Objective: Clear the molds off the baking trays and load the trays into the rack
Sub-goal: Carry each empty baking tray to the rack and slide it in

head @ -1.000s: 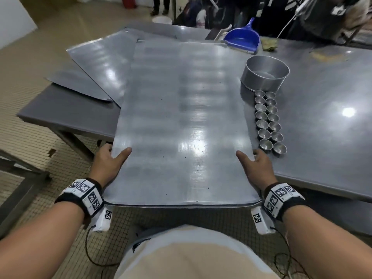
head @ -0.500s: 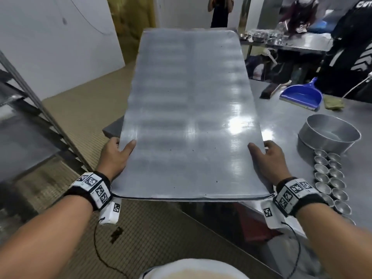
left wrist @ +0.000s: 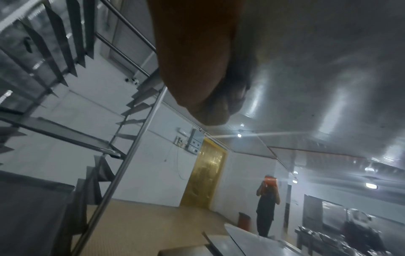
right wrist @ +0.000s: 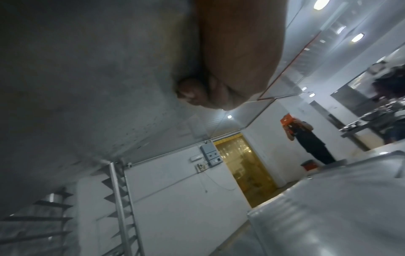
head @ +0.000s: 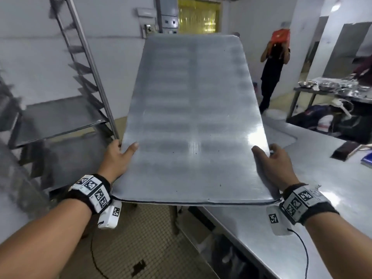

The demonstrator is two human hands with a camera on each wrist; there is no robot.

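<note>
A large bare metal baking tray (head: 191, 121) is held up in the air in front of me, long side pointing away. My left hand (head: 118, 158) grips its left edge near the close corner, thumb on top, fingers underneath. My right hand (head: 275, 164) grips the right edge the same way. From below, the left wrist view shows the tray's underside (left wrist: 317, 60) above the left hand (left wrist: 201, 69), and the right wrist view shows the underside (right wrist: 87, 69) beside the right hand (right wrist: 232, 57). The tall metal rack (head: 88, 63) stands to the left, with one tray (head: 58, 119) lying on its runners.
The steel table (head: 314, 198) lies to the right and below the tray, with another tray (head: 281, 133) on it. A person in black (head: 273, 71) stands at the back right. A further table with bowls (head: 330, 87) is at the far right. A yellow strip-curtain doorway (head: 197, 19) is straight ahead.
I have lifted the tray off the table and swung left with it, toward the rack. The molds and the round pan have left the view. Both hands keep their hold.
</note>
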